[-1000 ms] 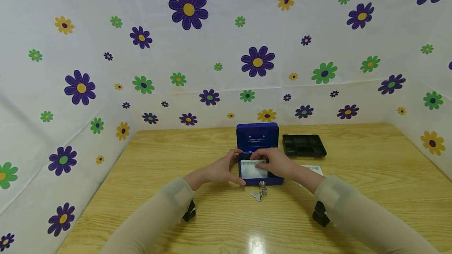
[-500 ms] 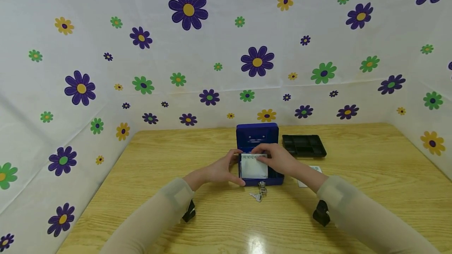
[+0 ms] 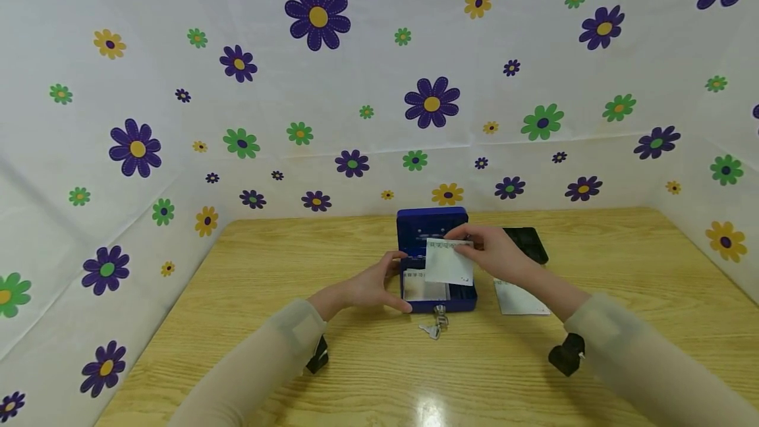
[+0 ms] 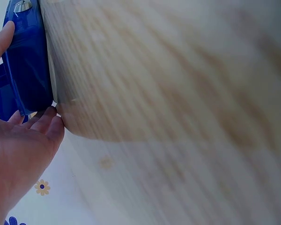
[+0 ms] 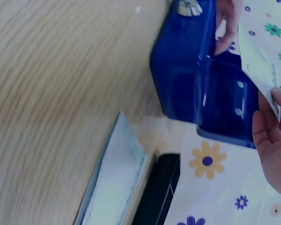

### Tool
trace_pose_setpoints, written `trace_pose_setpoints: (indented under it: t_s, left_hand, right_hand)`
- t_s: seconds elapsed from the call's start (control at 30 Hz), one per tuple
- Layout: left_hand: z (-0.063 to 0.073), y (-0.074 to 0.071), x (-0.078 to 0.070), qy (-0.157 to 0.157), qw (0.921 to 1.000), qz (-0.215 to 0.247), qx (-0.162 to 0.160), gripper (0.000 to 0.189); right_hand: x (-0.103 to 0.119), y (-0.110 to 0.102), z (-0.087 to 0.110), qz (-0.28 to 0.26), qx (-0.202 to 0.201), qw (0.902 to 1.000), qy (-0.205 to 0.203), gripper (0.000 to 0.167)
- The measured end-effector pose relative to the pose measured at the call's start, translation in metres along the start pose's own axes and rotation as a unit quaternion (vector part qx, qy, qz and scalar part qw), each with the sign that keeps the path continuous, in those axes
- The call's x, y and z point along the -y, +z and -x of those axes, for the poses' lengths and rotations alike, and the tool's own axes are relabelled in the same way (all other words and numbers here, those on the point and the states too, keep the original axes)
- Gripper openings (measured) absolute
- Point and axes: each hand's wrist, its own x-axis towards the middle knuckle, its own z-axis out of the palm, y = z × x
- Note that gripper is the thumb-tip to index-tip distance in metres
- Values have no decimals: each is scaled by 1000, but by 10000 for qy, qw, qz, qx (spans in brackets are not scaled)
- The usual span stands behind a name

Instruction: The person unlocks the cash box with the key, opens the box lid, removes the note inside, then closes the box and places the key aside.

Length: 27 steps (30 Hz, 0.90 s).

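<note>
A blue cash box stands on the table with its lid raised. My left hand holds its left side, the thumb at the front corner and the fingers round towards the back. Above the box my right hand pinches a pale printed paper slip by its upper right edge, tilted in the right wrist view. More such paper lies inside the box on the left. A lock with keys hangs at the box front. To the right, another paper slip lies on the table.
A black compartment tray sits behind the right hand, partly hidden by it. Flower-patterned cloth encloses the wooden table at the back and sides.
My right hand has lifted a paper slip up out of the box and moved it right. The left hand stays on the box. More of the slip on the table now shows.
</note>
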Motion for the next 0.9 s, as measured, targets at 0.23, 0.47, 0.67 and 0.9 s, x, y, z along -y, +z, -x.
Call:
trace_pose_setpoints:
  t_s: [0.23, 0.47, 0.67, 0.9]
  left_hand:
    - [-1, 0, -2, -36, 10000, 22, -2, 93]
    - [-2, 0, -4, -12, 10000, 24, -20, 92]
    - [-3, 0, -3, -85, 9999, 56, -32, 92]
    - [-3, 0, -6, -22, 9999, 104, -25, 91]
  right_hand:
    - [-6, -27, 17, -13, -110, 9999, 8, 21]
    - [-16, -52, 38, 56, -29, 10000, 64, 20]
    - [-24, -72, 59, 362, -15, 9993, 75, 20]
    - [-41, -89, 83, 588, -280, 9979, 6, 20]
